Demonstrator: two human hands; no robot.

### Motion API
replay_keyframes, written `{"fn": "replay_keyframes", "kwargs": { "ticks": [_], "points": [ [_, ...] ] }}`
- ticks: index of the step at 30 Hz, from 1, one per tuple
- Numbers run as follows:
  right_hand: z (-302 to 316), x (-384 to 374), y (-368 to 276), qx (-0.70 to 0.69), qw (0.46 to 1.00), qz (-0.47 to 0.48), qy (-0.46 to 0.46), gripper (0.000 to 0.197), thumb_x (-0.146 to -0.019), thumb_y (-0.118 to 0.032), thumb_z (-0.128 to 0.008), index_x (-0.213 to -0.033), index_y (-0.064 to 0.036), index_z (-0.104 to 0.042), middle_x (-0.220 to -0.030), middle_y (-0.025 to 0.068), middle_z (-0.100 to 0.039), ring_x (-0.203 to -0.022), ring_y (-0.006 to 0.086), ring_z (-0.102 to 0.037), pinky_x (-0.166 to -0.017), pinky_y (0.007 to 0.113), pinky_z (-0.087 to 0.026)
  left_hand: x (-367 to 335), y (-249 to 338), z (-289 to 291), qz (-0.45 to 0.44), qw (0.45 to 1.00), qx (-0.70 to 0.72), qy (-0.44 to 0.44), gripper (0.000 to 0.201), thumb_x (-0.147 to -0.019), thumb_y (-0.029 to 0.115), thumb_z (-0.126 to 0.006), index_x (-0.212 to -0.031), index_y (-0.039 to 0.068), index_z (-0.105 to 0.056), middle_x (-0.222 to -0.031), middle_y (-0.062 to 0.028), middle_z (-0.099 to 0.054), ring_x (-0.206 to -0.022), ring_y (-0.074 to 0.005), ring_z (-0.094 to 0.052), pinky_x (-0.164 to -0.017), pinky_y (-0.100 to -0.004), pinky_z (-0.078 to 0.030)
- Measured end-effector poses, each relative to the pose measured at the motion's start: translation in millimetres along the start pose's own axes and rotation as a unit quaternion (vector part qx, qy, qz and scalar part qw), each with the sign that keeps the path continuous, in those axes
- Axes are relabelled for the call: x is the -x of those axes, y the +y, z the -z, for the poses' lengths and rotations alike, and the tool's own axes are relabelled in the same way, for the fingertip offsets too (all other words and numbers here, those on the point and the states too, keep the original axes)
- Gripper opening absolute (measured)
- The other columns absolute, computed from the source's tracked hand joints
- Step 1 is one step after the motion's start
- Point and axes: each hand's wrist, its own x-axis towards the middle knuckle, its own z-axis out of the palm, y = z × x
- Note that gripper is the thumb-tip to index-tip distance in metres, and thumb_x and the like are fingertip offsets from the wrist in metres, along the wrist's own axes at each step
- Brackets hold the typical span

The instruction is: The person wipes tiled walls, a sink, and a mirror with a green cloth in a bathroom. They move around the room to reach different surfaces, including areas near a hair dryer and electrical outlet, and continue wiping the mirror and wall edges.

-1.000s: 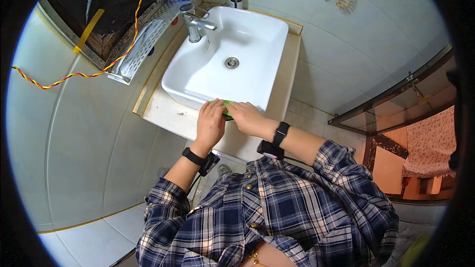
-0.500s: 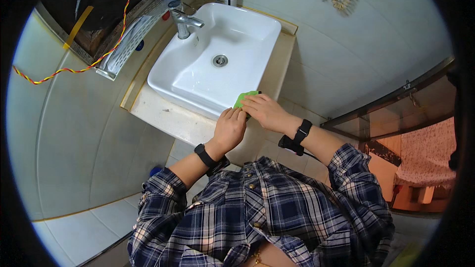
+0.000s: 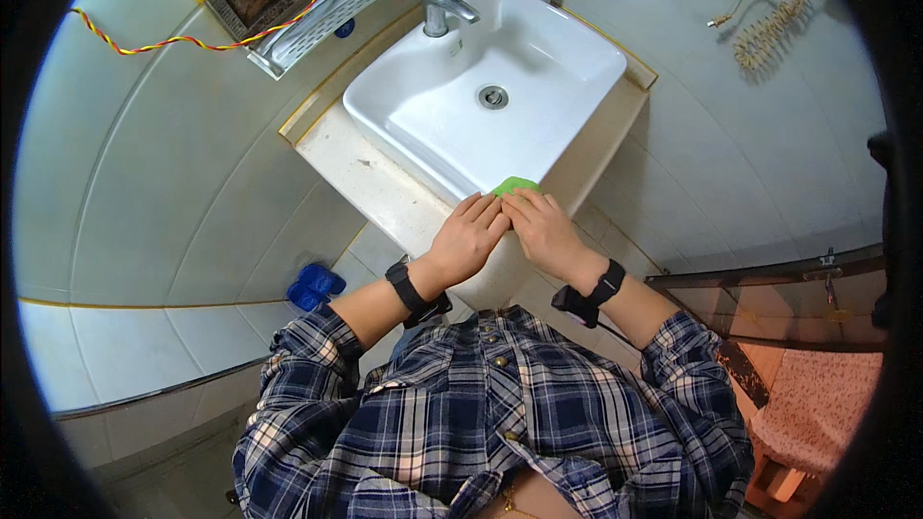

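At the near corner of a glossy white, rounded-rectangular ceramic basin (image 3: 543, 130), a person's right hand (image 3: 545, 235) clasps a soft-looking bright green pad (image 3: 517, 185). The left hand (image 3: 469, 238) sits together with it, its grip impossible to tell. The pad's visible strip stretches left to right, rounded edge facing the basin, full long axis hidden, above a smooth, pale tabletop (image 3: 370, 165).

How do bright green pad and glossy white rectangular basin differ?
Colour: the bright green pad versus the glossy white rectangular basin. Size: the pad looks far smaller than the basin. The right hand partly covers the pad; the basin is mostly uncovered. Shared: both look plain-coloured.
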Motion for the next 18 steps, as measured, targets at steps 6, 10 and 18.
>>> {"fn": "replay_keyframes", "kwargs": {
  "ticks": [6,10,18],
  "points": [
    [-6,-5,-28,0.002,0.998,-0.007,0.055,0.030,-0.082,-0.007,-0.056,-0.107,0.0085,-0.062,-0.111,0.0190,-0.062,-0.106,0.0314,-0.057,-0.093,0.042,-0.045,14,-5,22,0.016,0.999,-0.033,-0.027,0.031,-0.081,0.003,-0.058,-0.113,0.000,-0.058,-0.131,-0.0155,-0.058,-0.128,-0.0301,-0.050,-0.107,-0.0448,-0.039],
    [-3,-18,-41,-0.048,0.994,-0.041,0.089,0.028,-0.080,-0.004,-0.058,-0.105,0.0083,-0.062,-0.109,0.0194,-0.063,-0.106,0.0324,-0.058,-0.092,0.043,-0.047,15,-14,39,0.023,0.998,-0.035,-0.043,0.028,-0.081,0.003,-0.060,-0.109,0.001,-0.058,-0.132,-0.0142,-0.058,-0.129,-0.0290,-0.050,-0.107,-0.0459,-0.039],
    [-15,-69,-63,-0.094,0.994,-0.034,0.053,0.032,-0.072,-0.004,-0.065,-0.102,0.0070,-0.063,-0.109,0.0172,-0.062,-0.103,0.0335,-0.058,-0.089,0.041,-0.048,32,-76,75,-0.006,0.998,0.000,-0.057,0.023,-0.082,0.003,-0.059,-0.106,0.003,-0.059,-0.127,-0.0125,-0.060,-0.127,-0.0276,-0.051,-0.108,-0.0475,-0.038]
  ]
}}
